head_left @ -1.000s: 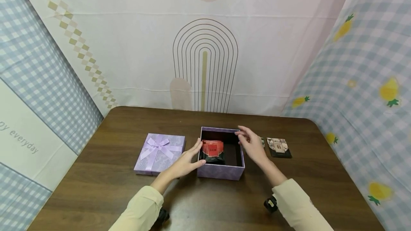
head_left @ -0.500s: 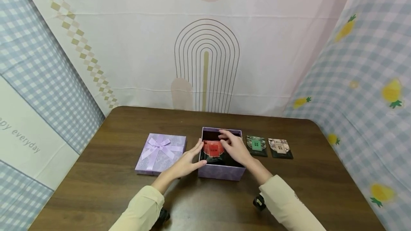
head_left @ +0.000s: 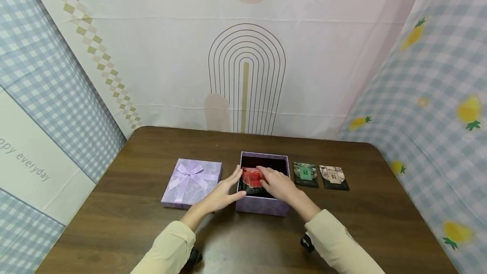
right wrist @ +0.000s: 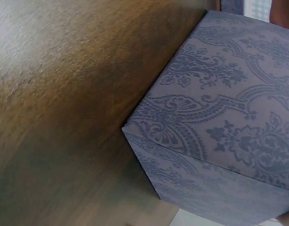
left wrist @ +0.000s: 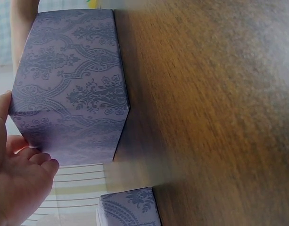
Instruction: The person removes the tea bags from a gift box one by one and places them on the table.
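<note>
Left hand [head_left: 220, 196], grip wide, against the purple box [head_left: 260, 206]. Right hand [head_left: 280, 185] at the red packet [head_left: 250, 177]; its grip I cannot tell.

The sleeves [head_left: 338, 240] are cream, the wrist cameras [head_left: 307, 243] black

Red packet [head_left: 251, 184], inside open purple box [head_left: 261, 206]

At lower centre of the head view, the box [head_left: 262, 207] stands on the table [head_left: 243, 244], a packet [head_left: 250, 187] in its left half. The lid [head_left: 192, 183] lies left of it; 2 sachets [head_left: 305, 175] lie right, side by side.
</note>
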